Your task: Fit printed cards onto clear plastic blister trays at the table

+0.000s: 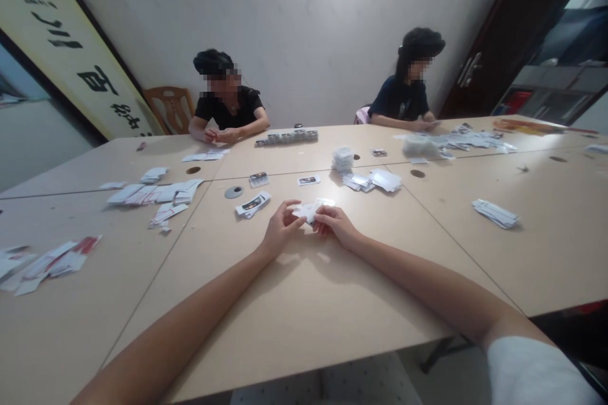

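Observation:
My left hand pinches the left end of a small white card just above the table. From the other side my right hand closes on the card's right end, together with a shiny clear plastic piece that shows above the fingers. Whether the two are joined I cannot tell. Left of my hands lie printed black-and-white cards and a small clear pack with a dark label. Another printed card lies just beyond them.
A stack of clear plastic pieces stands beyond my right hand, beside loose white cards. Piles of white cards cover the left side. A bundle lies at right. Two people sit across the table.

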Action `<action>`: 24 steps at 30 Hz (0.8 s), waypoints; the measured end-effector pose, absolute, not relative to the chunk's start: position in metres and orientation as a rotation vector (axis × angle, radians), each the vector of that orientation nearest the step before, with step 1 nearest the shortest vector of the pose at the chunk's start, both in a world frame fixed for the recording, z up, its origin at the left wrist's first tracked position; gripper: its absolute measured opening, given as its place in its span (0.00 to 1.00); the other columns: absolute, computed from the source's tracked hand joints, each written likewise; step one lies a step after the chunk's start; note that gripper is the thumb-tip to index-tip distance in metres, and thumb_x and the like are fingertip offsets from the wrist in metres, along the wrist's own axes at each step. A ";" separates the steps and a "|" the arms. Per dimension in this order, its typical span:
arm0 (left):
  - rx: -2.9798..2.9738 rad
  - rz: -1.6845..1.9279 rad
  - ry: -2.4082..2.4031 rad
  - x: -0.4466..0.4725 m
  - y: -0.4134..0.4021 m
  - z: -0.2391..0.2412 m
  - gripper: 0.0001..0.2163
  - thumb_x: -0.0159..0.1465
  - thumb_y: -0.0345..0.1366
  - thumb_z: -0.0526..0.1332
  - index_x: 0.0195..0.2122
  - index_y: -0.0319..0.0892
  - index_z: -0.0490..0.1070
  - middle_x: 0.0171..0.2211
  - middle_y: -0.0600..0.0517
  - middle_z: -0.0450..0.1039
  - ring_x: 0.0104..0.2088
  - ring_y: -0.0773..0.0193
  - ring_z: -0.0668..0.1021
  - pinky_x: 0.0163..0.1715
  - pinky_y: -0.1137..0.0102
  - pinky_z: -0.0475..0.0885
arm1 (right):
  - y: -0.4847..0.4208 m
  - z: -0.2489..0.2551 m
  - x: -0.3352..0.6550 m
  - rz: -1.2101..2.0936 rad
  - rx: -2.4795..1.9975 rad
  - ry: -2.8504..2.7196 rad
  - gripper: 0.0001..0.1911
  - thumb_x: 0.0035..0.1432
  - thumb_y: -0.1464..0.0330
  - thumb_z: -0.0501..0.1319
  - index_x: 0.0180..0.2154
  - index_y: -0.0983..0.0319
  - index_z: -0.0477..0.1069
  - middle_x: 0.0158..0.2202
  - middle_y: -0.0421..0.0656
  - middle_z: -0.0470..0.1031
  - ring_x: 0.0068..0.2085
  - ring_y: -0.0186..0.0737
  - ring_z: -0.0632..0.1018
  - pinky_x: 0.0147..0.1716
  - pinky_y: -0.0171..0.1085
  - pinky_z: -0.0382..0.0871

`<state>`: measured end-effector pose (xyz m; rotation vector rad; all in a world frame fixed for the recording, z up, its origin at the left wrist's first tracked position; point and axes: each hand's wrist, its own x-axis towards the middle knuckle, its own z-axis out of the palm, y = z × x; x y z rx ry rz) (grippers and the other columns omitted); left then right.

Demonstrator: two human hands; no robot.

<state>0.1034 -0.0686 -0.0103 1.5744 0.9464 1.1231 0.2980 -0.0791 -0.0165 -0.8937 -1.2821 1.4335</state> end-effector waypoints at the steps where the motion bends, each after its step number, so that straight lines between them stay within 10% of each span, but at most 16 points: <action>1: 1.575 1.108 0.924 0.104 -0.070 -0.009 0.25 0.58 0.47 0.70 0.53 0.43 0.67 0.36 0.50 0.80 0.35 0.59 0.81 0.34 0.69 0.73 | -0.079 -0.017 0.298 1.436 -0.893 -1.284 0.13 0.52 0.58 0.68 0.28 0.62 0.73 0.23 0.39 0.77 0.22 0.32 0.73 0.24 0.31 0.68; 14: 1.606 1.134 0.910 0.106 -0.071 -0.007 0.16 0.56 0.43 0.72 0.42 0.39 0.80 0.37 0.46 0.83 0.38 0.53 0.83 0.43 0.61 0.76 | -0.082 -0.014 0.300 1.453 -0.850 -1.272 0.21 0.53 0.61 0.68 0.48 0.55 0.67 0.27 0.34 0.80 0.21 0.33 0.76 0.23 0.31 0.70; 24: 1.645 1.068 0.972 0.104 -0.071 -0.011 0.19 0.57 0.41 0.71 0.48 0.38 0.81 0.40 0.45 0.84 0.38 0.53 0.83 0.41 0.63 0.75 | -0.079 -0.016 0.299 1.521 -0.864 -1.268 0.11 0.56 0.60 0.66 0.35 0.61 0.77 0.28 0.42 0.81 0.25 0.34 0.79 0.27 0.32 0.74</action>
